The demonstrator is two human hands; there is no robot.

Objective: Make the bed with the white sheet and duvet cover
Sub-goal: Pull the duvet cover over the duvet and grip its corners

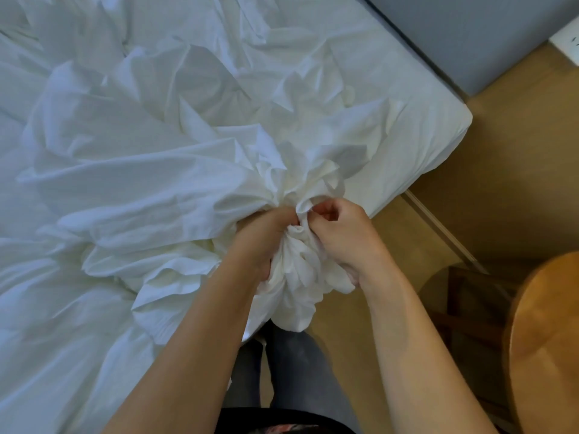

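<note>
A crumpled white duvet cover (141,158) lies heaped across the bed, its folds drawn together into a bunch at the bed's near edge. My left hand (263,236) grips that bunch from the left, fingers buried in the cloth. My right hand (341,233) grips it from the right and pinches a fold at the top between thumb and fingers. The gathered cloth hangs down between my wrists. Under it the white sheet (407,142) covers the mattress out to its right corner.
A grey headboard or panel (470,36) runs along the bed's far right side. Wooden floor (501,183) lies to the right. A round wooden table (551,339) stands at the lower right, close to my right arm. My legs stand against the bed edge.
</note>
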